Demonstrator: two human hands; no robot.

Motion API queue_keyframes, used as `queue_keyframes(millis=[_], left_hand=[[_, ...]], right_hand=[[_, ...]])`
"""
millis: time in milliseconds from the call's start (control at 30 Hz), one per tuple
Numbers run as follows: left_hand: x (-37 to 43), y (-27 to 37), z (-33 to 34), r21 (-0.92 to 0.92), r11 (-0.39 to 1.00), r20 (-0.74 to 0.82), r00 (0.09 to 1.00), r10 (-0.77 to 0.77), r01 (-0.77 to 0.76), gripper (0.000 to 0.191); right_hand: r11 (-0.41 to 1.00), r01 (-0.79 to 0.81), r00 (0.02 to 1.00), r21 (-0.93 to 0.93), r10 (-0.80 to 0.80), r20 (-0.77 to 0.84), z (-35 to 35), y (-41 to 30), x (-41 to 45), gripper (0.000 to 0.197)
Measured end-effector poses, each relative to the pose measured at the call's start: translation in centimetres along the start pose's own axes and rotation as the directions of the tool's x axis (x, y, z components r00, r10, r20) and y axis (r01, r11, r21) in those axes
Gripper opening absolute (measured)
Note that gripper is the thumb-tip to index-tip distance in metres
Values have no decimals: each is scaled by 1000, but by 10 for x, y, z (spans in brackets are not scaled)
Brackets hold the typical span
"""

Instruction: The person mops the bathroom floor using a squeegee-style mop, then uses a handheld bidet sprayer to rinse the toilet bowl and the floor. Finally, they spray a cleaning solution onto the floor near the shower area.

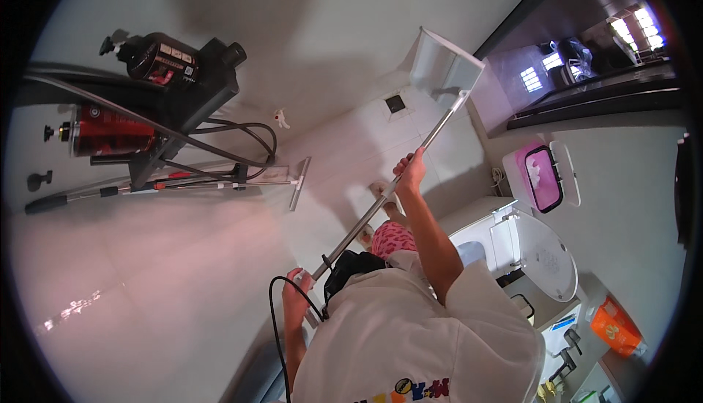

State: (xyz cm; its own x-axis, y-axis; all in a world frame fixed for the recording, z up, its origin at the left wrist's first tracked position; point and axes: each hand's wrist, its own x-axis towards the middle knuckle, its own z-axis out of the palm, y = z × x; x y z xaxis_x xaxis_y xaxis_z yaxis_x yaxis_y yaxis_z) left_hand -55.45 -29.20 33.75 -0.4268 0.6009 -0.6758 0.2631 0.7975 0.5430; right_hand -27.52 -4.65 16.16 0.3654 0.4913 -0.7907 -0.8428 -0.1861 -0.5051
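My right hand (411, 174) is closed around the middle of a long metal pole (358, 228). My left hand (296, 294) grips the pole's near end, where a pale handle part shows beside my waist. The pole slants away to the upper right. Its far end meets a wide white panel-like piece (446, 68) by the wall; whether this is a mop head or a dustpan I cannot tell. Below the pole are my slippered feet, partly hidden by it. A square dark floor drain (395, 104) lies left of the white piece.
Pump bottles (162, 61) stand on a dark shelf (214, 87) with a hose, above a floor squeegee (300, 183). To the right are a pink-lined bin (544, 178), a toilet with raised lid (546, 252), a washbasin (557, 348), an orange pack (616, 326) and a doorway.
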Motion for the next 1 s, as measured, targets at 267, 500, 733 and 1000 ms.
queue_keyframes(millis=[267, 500, 733, 1000], left_hand=[[48, -7, 15, -40, 992, 63, 991, -119, 122, 39], [41, 7, -10, -122, 968, 54, 975, -213, 219, 36], [18, 23, -7, -126, 964, 241, 950, -200, 234, 37], [21, 9, -15, -119, 967, 193, 961, -200, 225, 36]], right_hand=[[981, -176, 969, 85, 158, 189, 2, -29, 18, 46], [973, -215, 961, 84, 196, 195, 3, -17, 4, 45], [986, -157, 972, -62, 166, 167, -2, -17, -2, 46], [985, -173, 979, 1, 172, 105, -1, -11, -14, 46]])
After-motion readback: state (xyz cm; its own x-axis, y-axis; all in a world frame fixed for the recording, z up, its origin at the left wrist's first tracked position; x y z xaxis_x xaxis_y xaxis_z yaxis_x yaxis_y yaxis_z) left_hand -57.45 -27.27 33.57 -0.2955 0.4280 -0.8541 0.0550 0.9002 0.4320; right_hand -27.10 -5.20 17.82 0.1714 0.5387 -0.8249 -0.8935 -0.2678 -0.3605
